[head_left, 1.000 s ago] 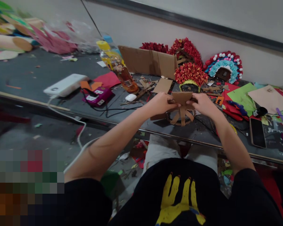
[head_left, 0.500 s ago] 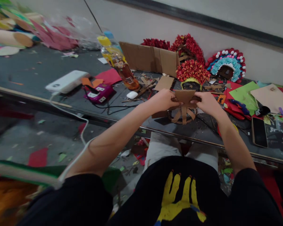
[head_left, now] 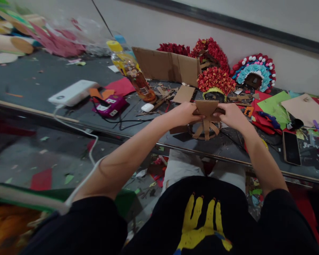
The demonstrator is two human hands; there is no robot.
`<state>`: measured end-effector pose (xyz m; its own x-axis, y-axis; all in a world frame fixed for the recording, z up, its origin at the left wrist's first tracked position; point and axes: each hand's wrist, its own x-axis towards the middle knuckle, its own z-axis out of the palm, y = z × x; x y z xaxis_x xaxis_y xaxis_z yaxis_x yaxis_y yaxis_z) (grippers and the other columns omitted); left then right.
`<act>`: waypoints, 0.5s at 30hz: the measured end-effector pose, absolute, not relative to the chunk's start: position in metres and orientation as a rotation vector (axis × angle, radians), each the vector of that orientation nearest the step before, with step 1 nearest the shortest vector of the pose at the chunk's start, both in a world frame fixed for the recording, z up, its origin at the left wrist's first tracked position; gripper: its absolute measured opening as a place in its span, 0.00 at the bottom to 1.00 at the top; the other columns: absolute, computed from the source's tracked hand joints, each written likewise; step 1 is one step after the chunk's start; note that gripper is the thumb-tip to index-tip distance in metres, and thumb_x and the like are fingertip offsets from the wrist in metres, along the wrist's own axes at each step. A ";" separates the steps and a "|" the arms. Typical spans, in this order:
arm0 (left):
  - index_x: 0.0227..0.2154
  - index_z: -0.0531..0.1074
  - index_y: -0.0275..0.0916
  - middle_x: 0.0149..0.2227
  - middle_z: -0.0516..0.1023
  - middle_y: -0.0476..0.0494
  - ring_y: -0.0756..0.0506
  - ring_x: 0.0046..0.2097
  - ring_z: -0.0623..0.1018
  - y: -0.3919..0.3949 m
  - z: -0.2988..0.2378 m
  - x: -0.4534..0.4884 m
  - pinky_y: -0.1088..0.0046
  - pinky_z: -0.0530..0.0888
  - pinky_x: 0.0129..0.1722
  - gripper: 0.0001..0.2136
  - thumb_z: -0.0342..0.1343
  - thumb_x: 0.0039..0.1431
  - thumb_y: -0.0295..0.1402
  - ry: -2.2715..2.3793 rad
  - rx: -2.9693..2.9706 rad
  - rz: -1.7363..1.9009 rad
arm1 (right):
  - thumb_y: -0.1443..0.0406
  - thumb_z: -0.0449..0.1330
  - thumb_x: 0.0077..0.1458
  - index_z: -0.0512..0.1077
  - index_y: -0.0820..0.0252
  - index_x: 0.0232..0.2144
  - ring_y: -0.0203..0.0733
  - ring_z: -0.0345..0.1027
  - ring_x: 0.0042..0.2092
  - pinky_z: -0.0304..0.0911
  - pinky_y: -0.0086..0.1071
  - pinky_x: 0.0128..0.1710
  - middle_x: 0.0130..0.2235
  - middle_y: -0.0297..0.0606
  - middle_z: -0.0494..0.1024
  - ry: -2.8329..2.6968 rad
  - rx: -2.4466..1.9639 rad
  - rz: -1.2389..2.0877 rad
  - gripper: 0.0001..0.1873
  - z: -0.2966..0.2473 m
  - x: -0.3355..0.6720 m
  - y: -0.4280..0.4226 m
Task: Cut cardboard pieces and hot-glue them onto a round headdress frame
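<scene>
Both of my hands grip a flat brown cardboard piece over the table's near edge. My left hand pinches its left side and my right hand pinches its right side, fingers closed. Under the piece stands a small cardboard frame of bent strips on the dark table. Just behind it sits a headpiece covered in red paper flowers with a yellow-green rim.
A tilted bottle of amber liquid, a white power bank with a cable, a magenta device, a cardboard box, a blue-and-red fan headpiece, coloured paper sheets and a phone crowd the table. Scraps litter the floor.
My hands and the cardboard piece stay in nearly the same spot. The view has shifted slightly, so a green and orange object shows at the lower left.
</scene>
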<state>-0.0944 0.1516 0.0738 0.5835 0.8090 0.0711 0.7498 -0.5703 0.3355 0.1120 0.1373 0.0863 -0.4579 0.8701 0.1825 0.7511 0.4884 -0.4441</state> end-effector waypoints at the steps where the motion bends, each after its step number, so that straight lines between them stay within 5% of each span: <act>1: 0.40 0.72 0.32 0.37 0.78 0.38 0.46 0.36 0.75 0.151 0.074 -0.094 0.73 0.67 0.35 0.15 0.52 0.56 0.39 1.286 2.534 0.326 | 0.70 0.58 0.50 0.77 0.58 0.39 0.44 0.73 0.39 0.62 0.31 0.37 0.38 0.37 0.81 -2.352 -1.350 0.426 0.13 0.086 0.112 0.138; 15: 0.44 0.71 0.31 0.42 0.76 0.35 0.42 0.41 0.75 0.151 0.075 -0.094 0.68 0.69 0.42 0.18 0.52 0.55 0.39 1.261 2.469 0.314 | 0.69 0.58 0.51 0.76 0.61 0.40 0.44 0.73 0.40 0.62 0.31 0.37 0.38 0.40 0.81 -2.391 -1.406 0.388 0.14 0.090 0.111 0.137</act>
